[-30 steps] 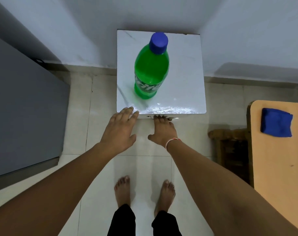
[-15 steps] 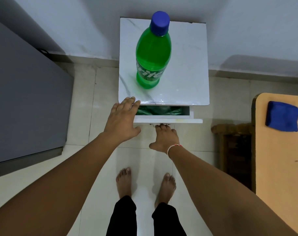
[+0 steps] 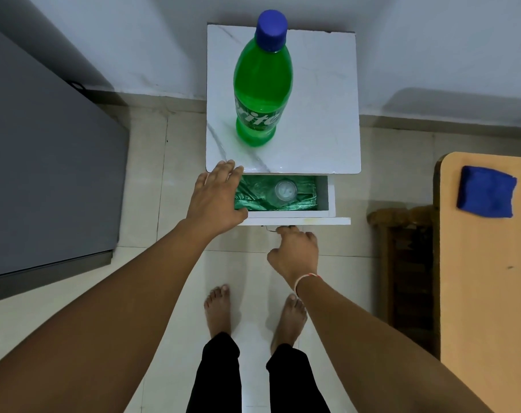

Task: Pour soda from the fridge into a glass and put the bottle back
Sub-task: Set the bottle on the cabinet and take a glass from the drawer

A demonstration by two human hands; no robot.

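Observation:
A green soda bottle [image 3: 262, 93] with a blue cap stands upright on a small white marble-top table [image 3: 321, 114]. Under the top, a white drawer [image 3: 330, 201] is pulled out. Inside it a clear glass [image 3: 286, 190] stands on a green lining. My left hand [image 3: 217, 201] hovers flat with fingers spread over the drawer's left end, touching the table's front corner. My right hand [image 3: 295, 251] has its fingers curled under the drawer front, on its handle.
A grey fridge [image 3: 44, 174] stands at the left. At the right is a wooden table [image 3: 485, 293] with a blue cloth [image 3: 485, 195] on it, and a dark wooden stand [image 3: 402, 263] beside it. My bare feet are on the tiled floor.
The drawer has slid out toward me, pulled by my right hand, and the glass inside has come into sight. My left hand stays at the table's front corner.

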